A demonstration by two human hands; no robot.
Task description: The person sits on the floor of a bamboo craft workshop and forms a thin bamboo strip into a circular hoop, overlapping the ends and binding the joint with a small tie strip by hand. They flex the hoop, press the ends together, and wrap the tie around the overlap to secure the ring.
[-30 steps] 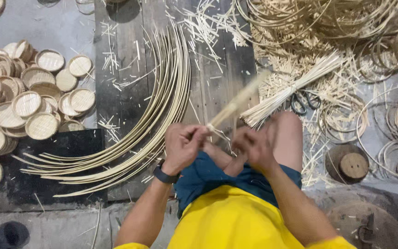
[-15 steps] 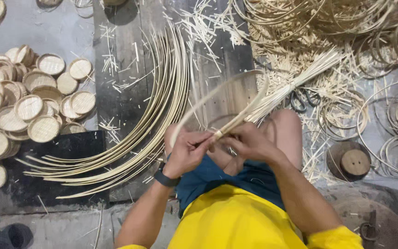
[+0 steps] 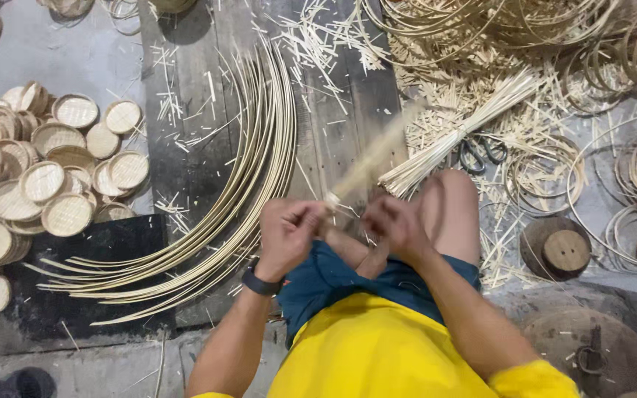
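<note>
Head view: I note left hand (image 3: 287, 234) fingers pinching a blurred bamboo strip (image 3: 374, 161) above the knee; right hand (image 3: 394, 225) curled beside it. Loose pinch risks slippage.

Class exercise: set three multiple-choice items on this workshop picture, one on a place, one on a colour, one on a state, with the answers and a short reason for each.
1. The pile of round woven lids lies:
A. to the person's left
B. to the person's right
C. on the lap

2. The shirt is:
A. red
B. yellow
C. white

3. The thin strip held by the left hand looks:
A. sharp
B. blurred
C. tied in a knot

Answers: 1 A, the lids fill the left edge; 2 B, plainly yellow; 3 B, its outline is smeared.
</note>
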